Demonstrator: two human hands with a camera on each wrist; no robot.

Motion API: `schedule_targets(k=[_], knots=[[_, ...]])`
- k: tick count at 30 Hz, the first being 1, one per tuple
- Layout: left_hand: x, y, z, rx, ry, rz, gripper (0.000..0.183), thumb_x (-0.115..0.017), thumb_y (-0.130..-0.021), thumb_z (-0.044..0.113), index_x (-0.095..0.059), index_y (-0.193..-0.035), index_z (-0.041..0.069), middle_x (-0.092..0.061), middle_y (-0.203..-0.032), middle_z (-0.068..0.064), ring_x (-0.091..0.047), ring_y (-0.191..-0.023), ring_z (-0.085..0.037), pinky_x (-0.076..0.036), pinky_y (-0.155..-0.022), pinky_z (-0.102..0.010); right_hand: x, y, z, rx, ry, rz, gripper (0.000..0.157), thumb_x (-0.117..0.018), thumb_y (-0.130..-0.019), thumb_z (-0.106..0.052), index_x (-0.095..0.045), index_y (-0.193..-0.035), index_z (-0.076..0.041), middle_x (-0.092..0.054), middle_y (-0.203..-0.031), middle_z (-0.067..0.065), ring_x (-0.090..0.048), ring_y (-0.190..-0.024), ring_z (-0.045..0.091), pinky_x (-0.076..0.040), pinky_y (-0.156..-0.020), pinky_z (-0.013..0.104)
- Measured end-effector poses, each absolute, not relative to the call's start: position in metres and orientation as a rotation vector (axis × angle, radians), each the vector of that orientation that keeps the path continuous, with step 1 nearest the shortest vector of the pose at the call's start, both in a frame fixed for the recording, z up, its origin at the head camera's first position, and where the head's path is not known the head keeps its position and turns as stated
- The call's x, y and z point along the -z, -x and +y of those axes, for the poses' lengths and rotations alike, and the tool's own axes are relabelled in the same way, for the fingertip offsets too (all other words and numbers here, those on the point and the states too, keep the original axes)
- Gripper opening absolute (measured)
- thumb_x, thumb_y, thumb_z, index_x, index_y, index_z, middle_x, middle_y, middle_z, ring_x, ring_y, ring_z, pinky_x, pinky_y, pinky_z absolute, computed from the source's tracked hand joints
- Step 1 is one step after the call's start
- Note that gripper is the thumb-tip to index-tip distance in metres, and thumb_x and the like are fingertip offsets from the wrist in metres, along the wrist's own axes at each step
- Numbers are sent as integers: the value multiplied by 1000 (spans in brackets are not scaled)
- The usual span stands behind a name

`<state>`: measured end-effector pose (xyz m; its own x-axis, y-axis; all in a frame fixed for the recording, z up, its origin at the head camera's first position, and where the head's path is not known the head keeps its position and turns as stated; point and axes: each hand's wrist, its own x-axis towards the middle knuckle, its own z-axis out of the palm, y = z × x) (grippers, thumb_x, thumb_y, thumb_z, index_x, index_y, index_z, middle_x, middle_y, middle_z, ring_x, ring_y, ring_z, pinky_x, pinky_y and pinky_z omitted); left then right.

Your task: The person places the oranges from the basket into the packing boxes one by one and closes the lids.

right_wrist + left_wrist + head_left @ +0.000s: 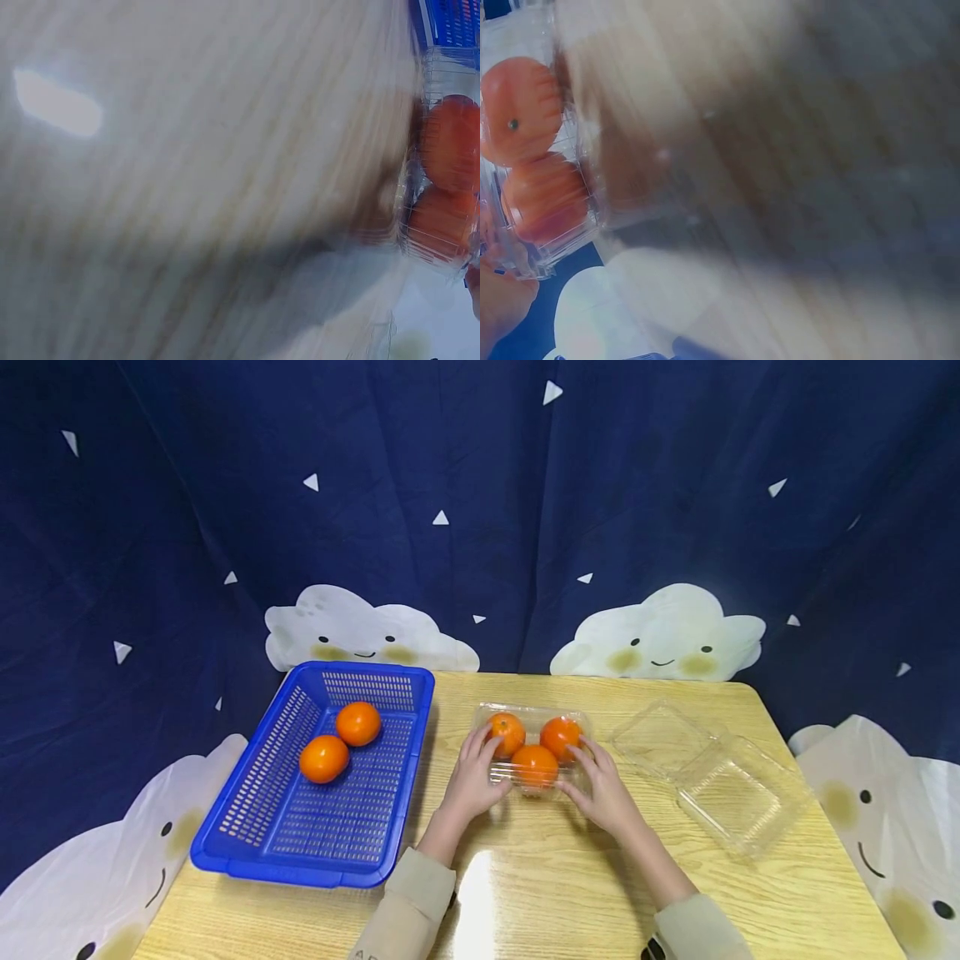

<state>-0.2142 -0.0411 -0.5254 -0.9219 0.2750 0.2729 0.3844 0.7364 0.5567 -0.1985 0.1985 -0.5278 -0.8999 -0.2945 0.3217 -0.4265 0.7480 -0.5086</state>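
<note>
Three oranges sit in a clear plastic container (534, 713) in the middle of the table: one orange (507, 734) at back left, another orange (560, 739) at back right, a third orange (535, 766) in front. My left hand (472, 781) holds the container's left side, its thumb at the front corner and its fingers along the side. On the opposite side, my right hand (603, 789) grips likewise with bent fingers and thumb. Both wrist views catch the container and two oranges at the frame edge. Whether its lid is closed, I cannot tell.
A blue plastic basket (411, 760) stands on the left of the wooden table (570, 893), with two oranges (341, 743) inside. To the right lies an unfolded clear clamshell container (738, 789). Behind hangs a dark blue curtain (480, 460) with clouds.
</note>
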Motion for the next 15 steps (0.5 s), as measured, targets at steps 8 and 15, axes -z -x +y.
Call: schedule_targets(k=[8, 15], knots=[[526, 235, -37, 975, 498, -2783, 66, -64, -68, 27, -46, -130, 10, -27, -146, -10, -17, -136, -32, -32, -101, -50, 529, 219, 200, -883, -566, -2720, 62, -70, -79, -28, -47, -130, -2, -31, -140, 23, -29, -127, 42, -32, -97, 59], [529, 251, -37, 982, 486, -2777, 67, -64, -68, 27, -46, -130, 9, -27, -145, -10, -18, -135, -33, -32, -100, -52, 530, 236, 201, -908, -588, -2710, 60, -70, -80, -26, -46, -130, -2, -30, -141, 23, -28, -127, 42, -30, -99, 59]])
